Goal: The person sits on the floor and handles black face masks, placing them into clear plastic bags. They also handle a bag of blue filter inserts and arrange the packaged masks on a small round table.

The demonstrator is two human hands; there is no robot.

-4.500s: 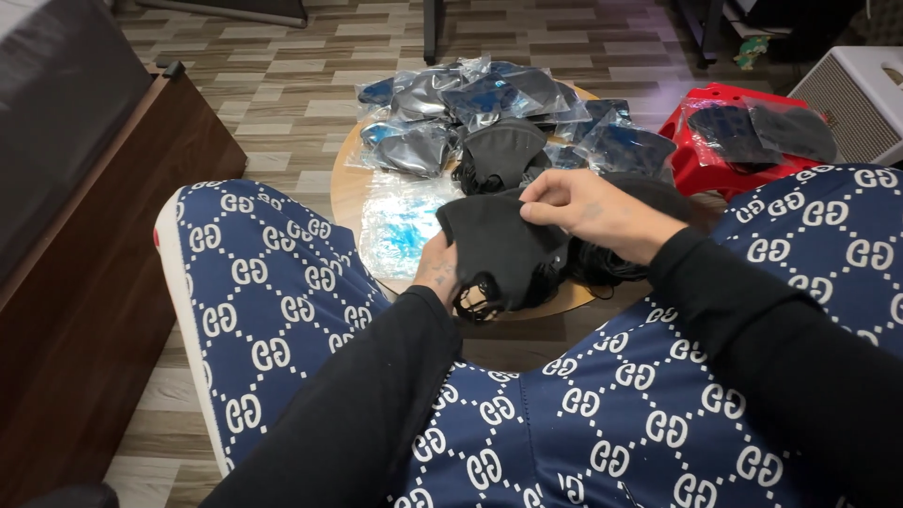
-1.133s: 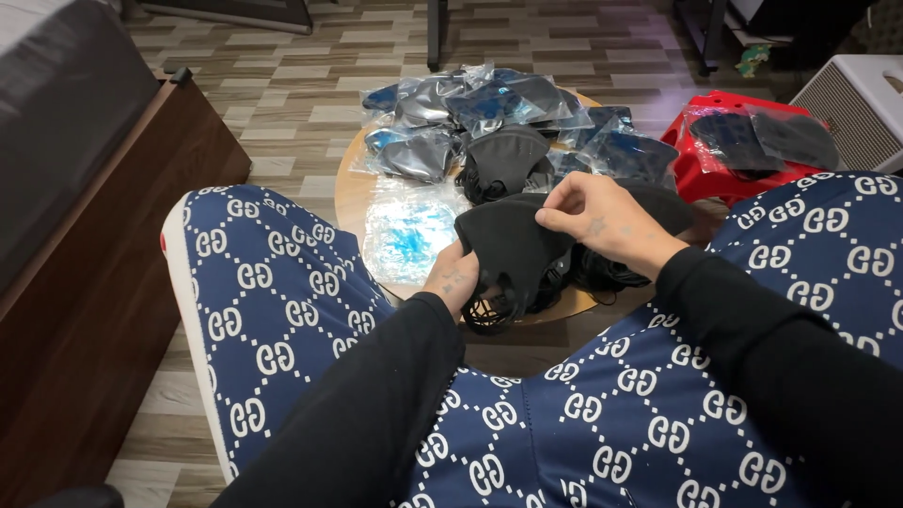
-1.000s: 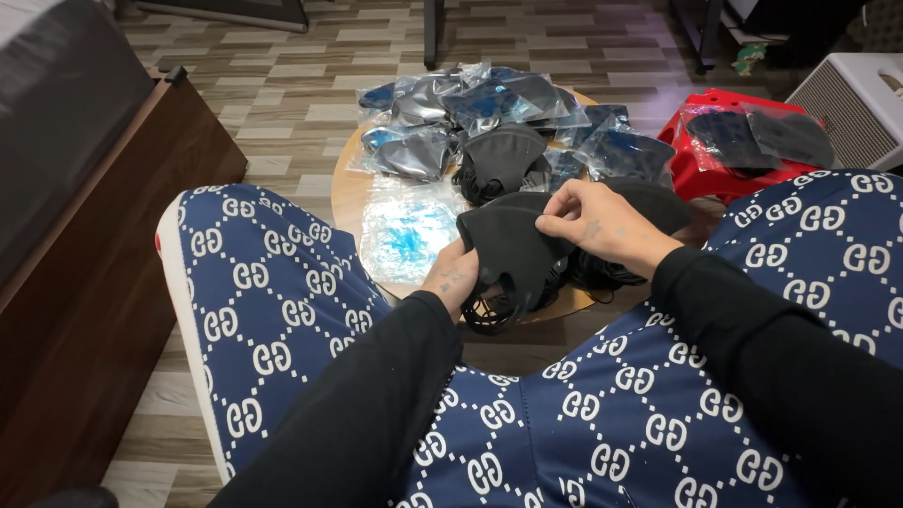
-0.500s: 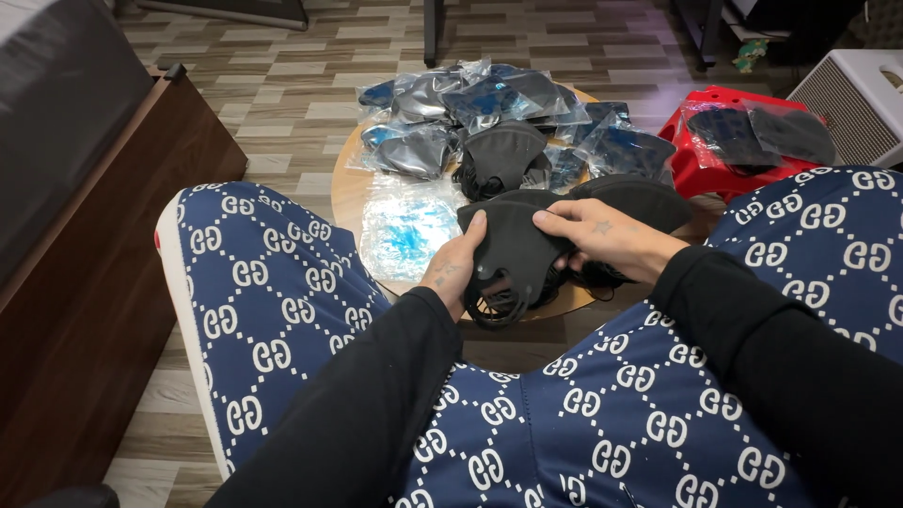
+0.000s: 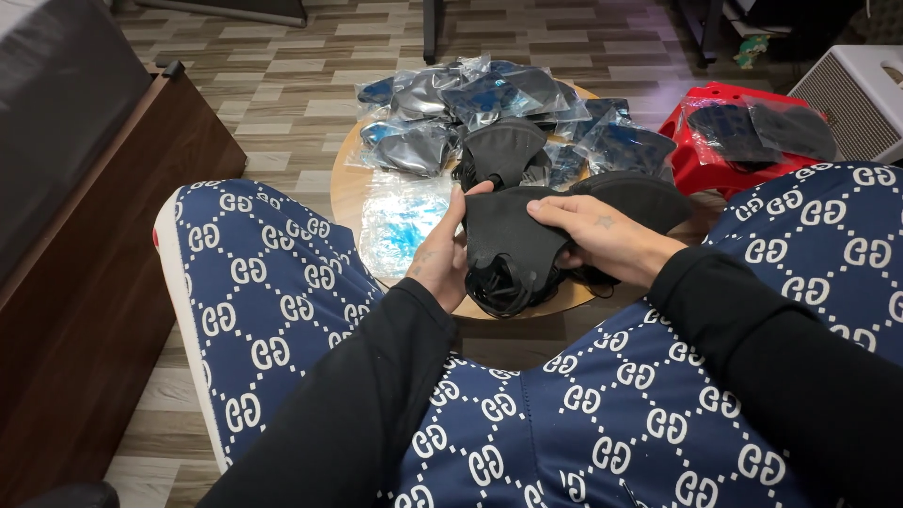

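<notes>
A black fabric face mask (image 5: pixel 508 246) is held between both hands over the near edge of a small round wooden table (image 5: pixel 346 193). My left hand (image 5: pixel 440 252) grips its left side with the thumb up along the edge. My right hand (image 5: pixel 602 237) lies on its right side, fingers flat across the top. Black ear loops dangle below the mask. More loose black masks (image 5: pixel 503 150) lie just behind it on the table.
Several clear plastic bags with dark masks (image 5: pixel 470 94) crowd the table's far side; a flat clear bag (image 5: pixel 400 218) lies at its left. A red stool (image 5: pixel 715 160) with bagged masks stands right. A dark wooden cabinet (image 5: pixel 94 245) runs along the left. My patterned blue trousers fill the foreground.
My right hand has come down from pinching the mask's top and now lies flat across it. My left thumb has moved up along the mask's left edge.
</notes>
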